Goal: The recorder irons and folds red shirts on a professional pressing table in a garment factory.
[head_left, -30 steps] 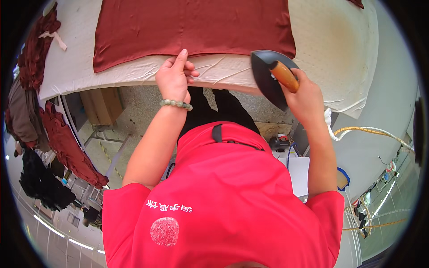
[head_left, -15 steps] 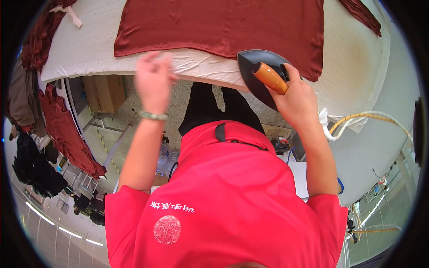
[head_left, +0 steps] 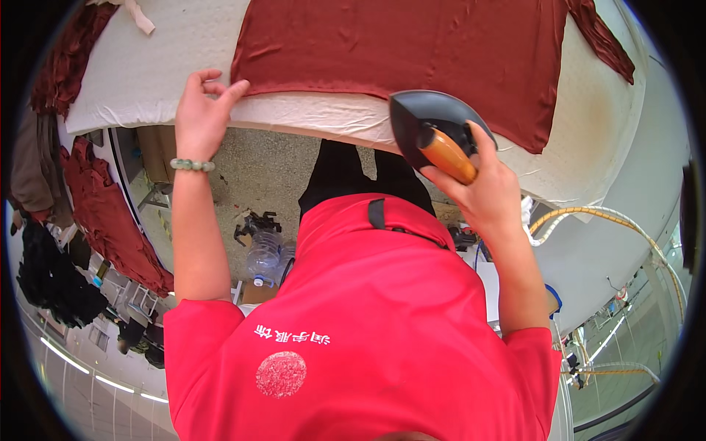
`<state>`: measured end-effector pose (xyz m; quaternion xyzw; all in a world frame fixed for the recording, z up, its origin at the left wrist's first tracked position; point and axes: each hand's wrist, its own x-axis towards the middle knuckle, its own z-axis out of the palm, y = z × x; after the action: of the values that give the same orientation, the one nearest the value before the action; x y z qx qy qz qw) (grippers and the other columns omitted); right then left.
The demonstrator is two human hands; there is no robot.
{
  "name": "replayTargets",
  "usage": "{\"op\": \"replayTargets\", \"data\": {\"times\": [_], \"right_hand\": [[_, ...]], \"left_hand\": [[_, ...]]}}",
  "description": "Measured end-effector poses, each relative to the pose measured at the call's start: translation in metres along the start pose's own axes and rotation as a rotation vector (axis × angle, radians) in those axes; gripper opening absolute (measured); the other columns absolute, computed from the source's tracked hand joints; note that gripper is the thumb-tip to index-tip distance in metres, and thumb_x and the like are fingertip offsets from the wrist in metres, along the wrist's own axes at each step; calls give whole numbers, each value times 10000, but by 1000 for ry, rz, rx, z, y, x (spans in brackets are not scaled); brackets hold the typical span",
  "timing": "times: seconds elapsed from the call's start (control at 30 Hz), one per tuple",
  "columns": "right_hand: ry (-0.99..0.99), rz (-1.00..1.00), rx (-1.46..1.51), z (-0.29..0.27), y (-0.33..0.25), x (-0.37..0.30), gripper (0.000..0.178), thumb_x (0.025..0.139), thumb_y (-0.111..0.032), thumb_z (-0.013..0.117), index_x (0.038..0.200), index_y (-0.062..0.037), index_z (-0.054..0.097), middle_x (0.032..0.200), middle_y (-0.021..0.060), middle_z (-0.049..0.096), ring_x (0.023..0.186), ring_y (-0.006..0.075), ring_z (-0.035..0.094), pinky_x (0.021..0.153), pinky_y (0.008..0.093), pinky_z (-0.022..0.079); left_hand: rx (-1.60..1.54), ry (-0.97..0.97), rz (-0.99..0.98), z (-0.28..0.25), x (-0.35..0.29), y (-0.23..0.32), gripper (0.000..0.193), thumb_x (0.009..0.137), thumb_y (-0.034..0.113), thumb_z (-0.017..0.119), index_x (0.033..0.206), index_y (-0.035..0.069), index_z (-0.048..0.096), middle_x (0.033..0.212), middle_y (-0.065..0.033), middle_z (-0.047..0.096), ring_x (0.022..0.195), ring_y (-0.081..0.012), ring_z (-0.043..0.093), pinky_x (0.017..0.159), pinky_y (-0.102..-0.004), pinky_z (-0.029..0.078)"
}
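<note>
A dark red satiny garment point(head_left: 397, 48) lies spread on the white padded ironing table point(head_left: 323, 116), its lower hem along the near edge. In my right hand point(head_left: 485, 184) is a steam iron point(head_left: 434, 110) with a dark soleplate cover and an orange wooden handle; my fingers wrap the handle. The iron sits tilted over the table's near edge, overlapping the hem. By the garment's lower left corner is my left hand point(head_left: 204, 114), thumb and fingers apart. Its thumb tip meets or almost meets the cloth; I cannot tell which. A green bead bracelet point(head_left: 193, 165) circles that wrist.
Beige and white hoses point(head_left: 618, 214) curve at the right. Dark red garments point(head_left: 103, 213) and black clothing point(head_left: 55, 275) hang at the left. A pale strip point(head_left: 138, 16) lies at the table's far left. Clear plastic bottles point(head_left: 263, 257) stand below.
My left hand has moved left to the garment's corner. The garment appears farther right in view. The iron stays in my right hand, its handle now turned slightly.
</note>
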<state>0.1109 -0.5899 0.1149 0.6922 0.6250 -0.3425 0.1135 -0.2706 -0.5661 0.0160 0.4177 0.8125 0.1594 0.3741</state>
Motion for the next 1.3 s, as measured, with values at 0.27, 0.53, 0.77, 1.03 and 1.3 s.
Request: {"op": "replayTargets", "data": {"times": [0.27,0.53,0.77,1.03,1.3], "right_hand": [[-16,-48,-31,23,-50,21,843,844,-518,804,1409,27,496,874,192,724,861,402,720,765,447,555],[-122,-183,-44,35,-120,38,869,862,-528,780,1403,75,466,847,229,723,846,431,722,741,471,567],[-200,-321,-58,60,-196,50,821,870,-553,751,1279,106,481,716,208,706,677,398,726,601,471,585],[-198,-209,-83,50,-150,40,742,875,-534,748,1222,73,499,668,178,694,629,377,725,546,465,582],[-75,202,-207,1,19,-10,725,905,-474,746,1408,-18,491,949,278,724,904,455,709,777,500,567]], "left_hand": [[-241,-223,-56,-24,9,-2,337,890,274,809,1042,17,652,810,-24,664,730,-124,631,654,-294,509],[166,-41,174,-13,10,-17,260,913,232,784,1018,34,653,839,-33,693,742,-123,639,651,-313,510],[-165,-41,139,-17,14,-38,276,903,232,803,1040,40,660,785,0,622,716,-95,590,635,-279,486],[-43,-41,129,-15,17,-36,337,856,213,850,1053,27,649,756,38,515,673,-77,471,626,-244,454],[110,-29,246,-15,17,-25,350,852,230,851,1053,26,650,894,-15,586,726,-119,528,677,-285,486]]}}
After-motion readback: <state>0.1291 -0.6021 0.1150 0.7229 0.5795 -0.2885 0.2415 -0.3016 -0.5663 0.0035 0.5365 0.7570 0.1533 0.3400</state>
